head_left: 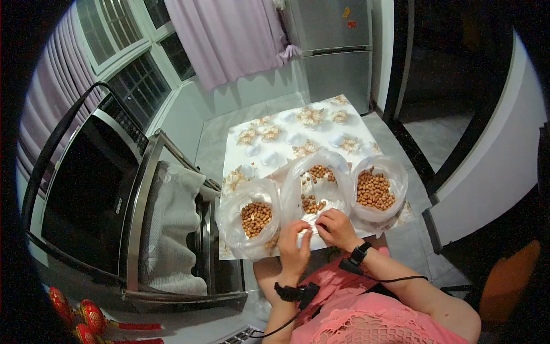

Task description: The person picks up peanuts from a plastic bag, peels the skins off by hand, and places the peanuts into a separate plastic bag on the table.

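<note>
My left hand (pixel 294 250) and my right hand (pixel 338 230) meet at the near rim of the middle clear plastic bag (pixel 291 183). The fingers of both are bent into a pinch; whatever lies between the fingertips is too small to make out. Inside this bag are two loose groups of small brown nuts, peanut-like in look, with a pale patch of bag between them. To the left, another plastic bag (pixel 231 199) holds a heap of brown nuts (pixel 256 219). A third bag (pixel 399 184) on the right has a larger heap of nuts (pixel 375 190).
Under the bags is a table with a flowered white cloth (pixel 275 137). A microwave (pixel 86 189) on a metal rack stands close on the left. Beyond the table are a grey fridge (pixel 337 69) and a lilac curtain (pixel 229 40). A dark doorway (pixel 452 86) lies to the right.
</note>
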`<state>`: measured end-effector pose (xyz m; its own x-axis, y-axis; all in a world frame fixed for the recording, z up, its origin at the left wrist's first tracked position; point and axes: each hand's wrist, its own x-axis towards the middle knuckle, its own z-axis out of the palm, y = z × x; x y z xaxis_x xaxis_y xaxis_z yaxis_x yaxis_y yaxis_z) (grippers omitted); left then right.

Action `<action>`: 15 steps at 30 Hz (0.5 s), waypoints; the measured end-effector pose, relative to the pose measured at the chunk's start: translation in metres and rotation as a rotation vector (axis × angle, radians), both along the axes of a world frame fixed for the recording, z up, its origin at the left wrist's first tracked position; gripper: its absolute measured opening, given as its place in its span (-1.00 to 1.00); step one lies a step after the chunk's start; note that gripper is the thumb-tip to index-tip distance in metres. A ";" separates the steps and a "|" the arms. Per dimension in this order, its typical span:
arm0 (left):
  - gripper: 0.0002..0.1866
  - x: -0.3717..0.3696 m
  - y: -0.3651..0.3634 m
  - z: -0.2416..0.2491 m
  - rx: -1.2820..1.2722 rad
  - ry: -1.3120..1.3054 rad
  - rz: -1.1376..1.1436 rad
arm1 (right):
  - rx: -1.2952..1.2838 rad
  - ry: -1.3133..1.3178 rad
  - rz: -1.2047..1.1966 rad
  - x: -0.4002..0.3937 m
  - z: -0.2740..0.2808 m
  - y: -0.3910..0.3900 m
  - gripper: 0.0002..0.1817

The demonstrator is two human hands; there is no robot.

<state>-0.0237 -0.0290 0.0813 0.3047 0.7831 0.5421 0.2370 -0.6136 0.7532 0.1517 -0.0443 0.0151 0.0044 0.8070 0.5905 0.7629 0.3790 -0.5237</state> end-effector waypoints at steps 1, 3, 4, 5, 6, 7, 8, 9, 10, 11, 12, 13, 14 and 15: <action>-0.87 -0.010 0.004 0.009 0.075 0.026 0.066 | 0.009 -0.003 0.002 0.000 -0.001 0.001 -0.88; -0.85 -0.029 0.014 0.022 0.152 0.055 0.137 | 0.020 -0.005 0.008 0.001 -0.003 0.001 -0.88; -0.86 -0.038 0.020 0.028 0.167 0.043 0.196 | 0.015 -0.008 0.008 0.001 -0.003 0.001 -0.88; -0.87 -0.046 0.026 0.033 0.183 0.030 0.254 | 0.010 -0.012 0.006 0.001 -0.003 0.002 -0.89; -0.87 -0.052 0.032 0.036 0.186 0.032 0.254 | 0.012 -0.009 0.006 0.001 -0.004 0.002 -0.89; -0.86 -0.057 0.038 0.038 0.200 0.071 0.357 | 0.012 -0.006 0.008 0.001 -0.004 0.002 -0.89; -0.84 -0.059 0.041 0.040 0.214 0.109 0.458 | 0.012 -0.003 0.008 0.001 -0.004 0.002 -0.89; -0.84 -0.058 0.041 0.041 0.217 0.111 0.454 | 0.014 0.000 0.004 0.001 -0.005 0.002 -0.89; -0.83 -0.057 0.040 0.042 0.216 0.045 0.487 | 0.027 0.003 0.002 0.001 -0.005 0.003 -0.89; -0.82 -0.055 0.037 0.043 0.212 -0.021 0.520 | 0.038 0.007 0.000 0.000 -0.005 0.003 -0.89; -0.81 -0.050 0.030 0.042 0.185 -0.048 0.478 | 0.036 0.008 -0.004 0.000 -0.004 0.002 -0.89; -0.81 -0.044 0.025 0.033 0.181 -0.046 0.477 | 0.035 0.005 -0.010 0.000 -0.004 0.002 -0.88; -0.81 -0.037 0.020 0.020 0.190 0.008 0.361 | 0.033 0.000 -0.013 0.000 -0.003 0.002 -0.87; -0.82 -0.028 0.014 0.014 0.198 0.060 0.246 | 0.030 -0.001 -0.009 -0.001 -0.003 0.001 -0.87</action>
<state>-0.0515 -0.0147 0.0950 0.1555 0.7185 0.6779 0.4365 -0.6656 0.6053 0.1504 -0.0432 0.0126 0.0111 0.7886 0.6148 0.7668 0.3879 -0.5115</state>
